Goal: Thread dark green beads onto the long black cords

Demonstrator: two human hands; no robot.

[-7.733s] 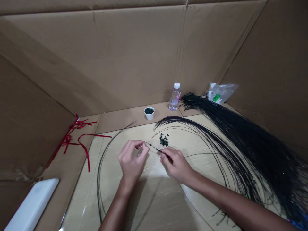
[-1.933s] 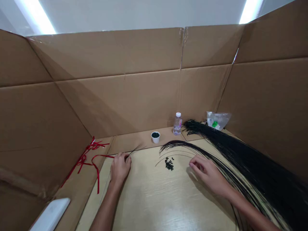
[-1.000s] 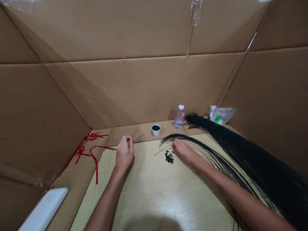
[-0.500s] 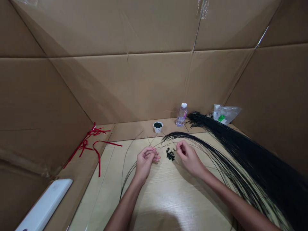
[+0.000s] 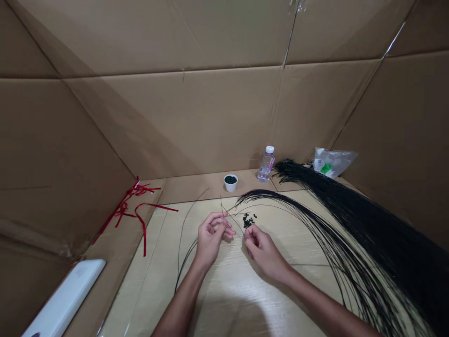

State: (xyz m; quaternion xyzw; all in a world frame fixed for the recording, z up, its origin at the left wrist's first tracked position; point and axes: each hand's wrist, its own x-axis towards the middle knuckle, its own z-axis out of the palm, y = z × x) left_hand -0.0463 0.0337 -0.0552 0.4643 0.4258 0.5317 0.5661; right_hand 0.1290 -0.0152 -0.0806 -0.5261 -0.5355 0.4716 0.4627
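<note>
My left hand [image 5: 210, 236] pinches the ends of a few thin black strands [image 5: 184, 238] that curve down and left over the pale wooden table [image 5: 224, 299]. My right hand [image 5: 261, 248] sits close beside it, fingers curled round another thin black strand. Just beyond both hands lies a small heap of black beads [image 5: 248, 219]. A fan of black strands [image 5: 298, 215] arcs away to the right of the hands.
A white cup of black beads [image 5: 230, 182] and a small water bottle [image 5: 265, 163] stand at the back. A thick black strand bundle [image 5: 368, 224] runs along the right, with a plastic bag [image 5: 331, 161] behind it. Red ribbons [image 5: 135, 206] lie left. Cardboard walls [image 5: 196, 117] enclose everything.
My right hand has drawn back from the strand fan toward my left hand, past the beads. The left hand has stayed near the middle with its strands. The view tilted down slightly.
</note>
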